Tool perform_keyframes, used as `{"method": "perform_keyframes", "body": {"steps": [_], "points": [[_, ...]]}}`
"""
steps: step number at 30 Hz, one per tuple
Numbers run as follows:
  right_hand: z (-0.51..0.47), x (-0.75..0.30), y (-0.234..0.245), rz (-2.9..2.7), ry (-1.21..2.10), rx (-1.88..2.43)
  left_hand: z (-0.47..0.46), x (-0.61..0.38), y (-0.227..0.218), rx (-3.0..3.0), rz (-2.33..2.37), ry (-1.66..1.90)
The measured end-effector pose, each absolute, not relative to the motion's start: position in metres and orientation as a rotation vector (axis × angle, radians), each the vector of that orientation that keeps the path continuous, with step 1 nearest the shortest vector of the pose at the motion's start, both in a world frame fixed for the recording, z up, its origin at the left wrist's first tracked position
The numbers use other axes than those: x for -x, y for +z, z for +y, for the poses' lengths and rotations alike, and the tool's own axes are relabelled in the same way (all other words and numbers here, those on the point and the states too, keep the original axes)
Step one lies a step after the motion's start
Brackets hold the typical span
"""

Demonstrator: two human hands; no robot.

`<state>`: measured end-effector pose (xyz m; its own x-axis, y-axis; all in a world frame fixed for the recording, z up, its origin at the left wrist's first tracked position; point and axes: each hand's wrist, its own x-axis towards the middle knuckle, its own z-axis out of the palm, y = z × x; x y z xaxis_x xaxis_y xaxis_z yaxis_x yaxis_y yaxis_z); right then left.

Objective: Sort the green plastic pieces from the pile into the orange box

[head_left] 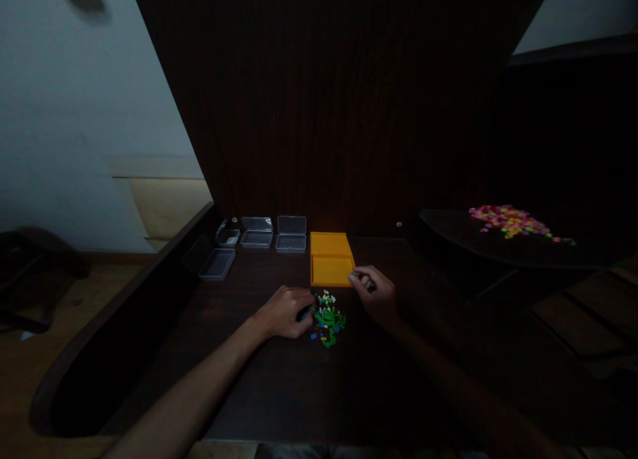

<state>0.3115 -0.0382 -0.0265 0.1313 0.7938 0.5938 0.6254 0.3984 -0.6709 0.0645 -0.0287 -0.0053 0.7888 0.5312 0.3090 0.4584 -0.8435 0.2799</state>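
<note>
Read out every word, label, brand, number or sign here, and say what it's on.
None: no readable text shows on the yellow box, the clear cases or the small pieces.
Anything printed on those pieces would be too small to read.

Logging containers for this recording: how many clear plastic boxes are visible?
4: left box, middle box and right box in the back row; front box nearer the camera.
</note>
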Motion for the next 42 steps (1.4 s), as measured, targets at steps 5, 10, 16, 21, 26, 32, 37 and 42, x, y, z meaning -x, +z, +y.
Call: {"method": "perform_keyframes", "body": {"steps": [5, 10, 16, 21, 26, 32, 37, 42], "points": [[-0.012, -0.321, -0.026, -1.554, 0.101, 1.228, -0.029, -0.064, -0.005, -2.794, 0.803, 0.568], [0.004, -0.319, -0.026, -1.611, 0.094, 1.134, -0.029, -0.065, -0.005, -2.788, 0.813, 0.57], [0.008, -0.319, -0.028, -1.68, 0.096, 1.148, -0.029, -0.066, -0.005, -2.787, 0.792, 0.574], [0.011, -0.325, -0.032, -1.696, 0.161, 1.252, -0.028, -0.067, -0.006, -2.802, 0.793, 0.557], [0.016, -0.328, -0.035, -1.721, 0.203, 1.238, -0.027, -0.066, -0.008, -2.794, 0.792, 0.554], [0.02, -0.33, -0.039, -1.712, 0.176, 1.291, -0.029, -0.066, -0.005, -2.778, 0.804, 0.549], [0.023, -0.334, -0.044, -1.726, 0.243, 1.297, -0.029, -0.066, -0.007, -2.751, 0.789, 0.558], [0.023, -0.337, -0.044, -1.762, 0.298, 1.294, -0.028, -0.066, -0.009, -2.736, 0.811, 0.558]]}}
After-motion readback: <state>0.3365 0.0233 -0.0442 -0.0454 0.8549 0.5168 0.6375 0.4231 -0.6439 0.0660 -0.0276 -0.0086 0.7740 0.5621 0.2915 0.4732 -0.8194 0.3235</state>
